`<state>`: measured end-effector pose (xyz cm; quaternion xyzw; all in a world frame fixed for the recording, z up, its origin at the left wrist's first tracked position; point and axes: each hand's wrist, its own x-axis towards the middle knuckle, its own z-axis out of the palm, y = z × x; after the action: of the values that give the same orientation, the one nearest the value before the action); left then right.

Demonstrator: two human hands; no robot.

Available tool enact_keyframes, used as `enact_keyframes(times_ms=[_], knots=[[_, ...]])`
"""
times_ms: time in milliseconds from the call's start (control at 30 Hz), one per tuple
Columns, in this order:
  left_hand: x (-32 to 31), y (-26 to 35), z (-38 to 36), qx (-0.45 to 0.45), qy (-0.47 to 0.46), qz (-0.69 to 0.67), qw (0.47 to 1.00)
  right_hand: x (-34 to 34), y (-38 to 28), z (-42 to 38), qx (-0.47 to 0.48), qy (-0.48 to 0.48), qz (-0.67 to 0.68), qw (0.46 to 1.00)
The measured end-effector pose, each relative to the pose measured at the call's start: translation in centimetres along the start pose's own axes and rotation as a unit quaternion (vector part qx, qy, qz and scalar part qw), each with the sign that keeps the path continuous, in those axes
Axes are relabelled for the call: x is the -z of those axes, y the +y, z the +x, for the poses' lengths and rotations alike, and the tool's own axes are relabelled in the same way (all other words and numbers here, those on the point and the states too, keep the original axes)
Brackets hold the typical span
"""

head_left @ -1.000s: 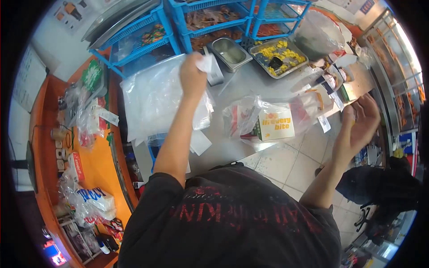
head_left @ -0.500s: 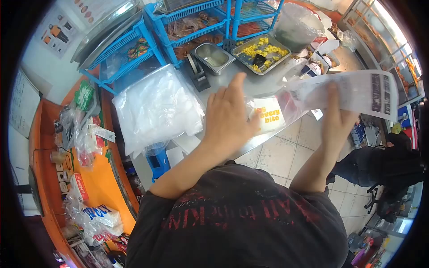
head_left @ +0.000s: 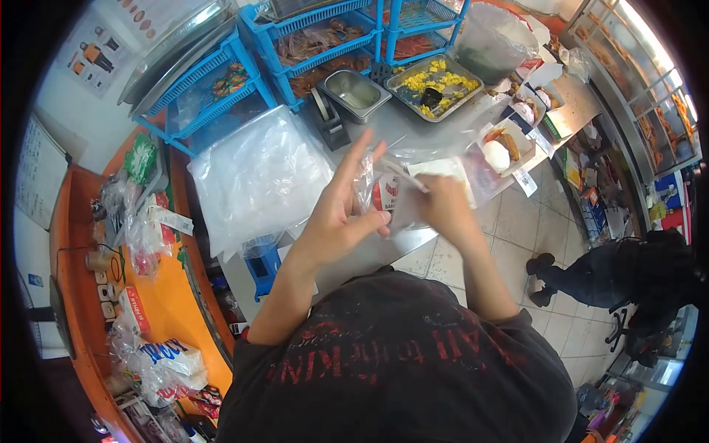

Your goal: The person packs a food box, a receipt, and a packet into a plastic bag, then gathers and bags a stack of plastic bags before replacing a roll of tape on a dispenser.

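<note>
My left hand (head_left: 332, 214) is above the steel bench with its index finger and thumb stretched apart. Clear plastic (head_left: 364, 181) shows between these fingers. Facing it, my right hand (head_left: 449, 205) is closed on a thin, whitish printed sheet (head_left: 408, 210), blurred by motion; its edge runs up toward my left fingers. Red and dark print (head_left: 388, 193) shows between the hands. Behind my right hand lies a white wrapper (head_left: 450, 171), partly covered. A box of food with a white round portion (head_left: 496, 156) stands to the right.
A stack of clear plastic bags (head_left: 255, 181) lies left of my hands. Behind are a tape dispenser (head_left: 332, 125), a steel pan (head_left: 356, 96) and a tray of yellow food (head_left: 436, 111). Blue racks (head_left: 310, 33) rise at the back. A person's dark-clothed legs (head_left: 591, 277) are at right.
My right hand has swung left with the printed sheet, uncovering the food box. My left hand has shifted left and turned, its thumb spread toward the sheet.
</note>
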<state>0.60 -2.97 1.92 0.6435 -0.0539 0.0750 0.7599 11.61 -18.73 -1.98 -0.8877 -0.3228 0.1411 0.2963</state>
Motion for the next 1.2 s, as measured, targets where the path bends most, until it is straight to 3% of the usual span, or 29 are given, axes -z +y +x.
enact_keyframes(times_ms=[33,100,133,200,233,267,333,367,400,433,467,533,667,733,800,833,867,933,967,1067,1133,1200], knots=[[0.0,-0.1,-0.1,0.001,0.001,0.000,1.000,0.9,-0.1,-0.1,0.000,-0.002,0.000,1.000],[-0.2,-0.4,-0.2,0.003,-0.032,0.026,0.999,2.9,-0.3,-0.6,-0.105,0.091,-0.104,0.985],[-0.3,-0.4,-0.2,0.003,-0.032,0.026,0.999,2.9,1.1,-0.6,-0.106,0.091,-0.105,0.985],[-0.8,-0.3,-0.2,0.025,-0.035,0.016,0.999,1.9,4.4,-0.8,-0.002,0.178,-0.201,0.963],[-1.0,-0.4,-0.1,0.026,-0.037,0.016,0.999,3.0,4.0,-0.3,-0.104,0.042,-0.184,0.976],[-1.2,-0.7,-0.1,0.034,-0.038,0.014,0.999,2.6,5.1,0.3,-0.106,0.043,-0.184,0.976],[-1.3,-1.1,0.0,0.042,-0.041,0.013,0.998,0.7,9.1,1.2,-0.164,-0.021,-0.055,0.985],[-1.4,-1.3,0.0,0.043,-0.042,0.018,0.998,0.4,10.3,1.6,-0.164,-0.021,-0.055,0.985],[-1.5,-1.5,-0.1,0.045,-0.043,0.023,0.998,0.3,11.4,1.6,-0.190,-0.024,0.100,0.976],[-1.5,-1.8,-0.1,0.048,-0.046,0.022,0.998,0.3,12.0,1.6,-0.212,-0.026,0.254,0.943],[-1.5,-2.1,-0.1,0.051,-0.041,0.011,0.998,0.5,12.4,1.5,-0.215,-0.024,0.256,0.942],[-1.5,-2.4,0.0,0.052,-0.038,0.001,0.998,1.0,12.7,1.7,-0.220,-0.040,0.436,0.872],[-1.8,-2.2,0.1,0.056,-0.022,0.002,0.998,0.3,11.2,1.8,-0.209,-0.066,0.512,0.830],[-1.8,-1.9,-0.1,0.056,-0.012,0.004,0.998,0.6,9.2,1.4,-0.243,-0.050,0.502,0.828],[-1.5,-1.5,-0.1,0.038,0.023,0.021,0.999,1.2,7.5,1.1,-0.260,-0.022,0.346,0.901],[-1.3,-1.0,-0.1,0.038,0.025,0.022,0.999,0.7,7.5,1.3,-0.184,0.013,0.301,0.936],[-1.0,-0.3,-0.2,0.053,0.060,0.064,0.995,1.0,7.5,1.0,-0.184,0.011,0.302,0.935],[-0.6,0.6,-0.2,0.070,0.093,0.105,0.988,2.8,6.1,-0.3,-0.079,0.036,0.163,0.983],[-0.6,0.9,-0.2,0.042,0.116,0.140,0.982,2.9,5.7,-0.3,0.017,0.054,0.218,0.974],[-0.8,1.4,-0.1,0.017,0.133,0.172,0.976,3.4,2.1,0.0,0.017,-0.030,0.193,0.981],[-1.1,1.5,-0.1,0.015,0.113,0.171,0.979,1.5,0.9,0.4,0.058,0.019,0.245,0.968],[-0.6,1.4,-0.1,0.008,0.101,0.191,0.976,0.6,0.5,0.9,0.049,0.035,0.075,0.995]])
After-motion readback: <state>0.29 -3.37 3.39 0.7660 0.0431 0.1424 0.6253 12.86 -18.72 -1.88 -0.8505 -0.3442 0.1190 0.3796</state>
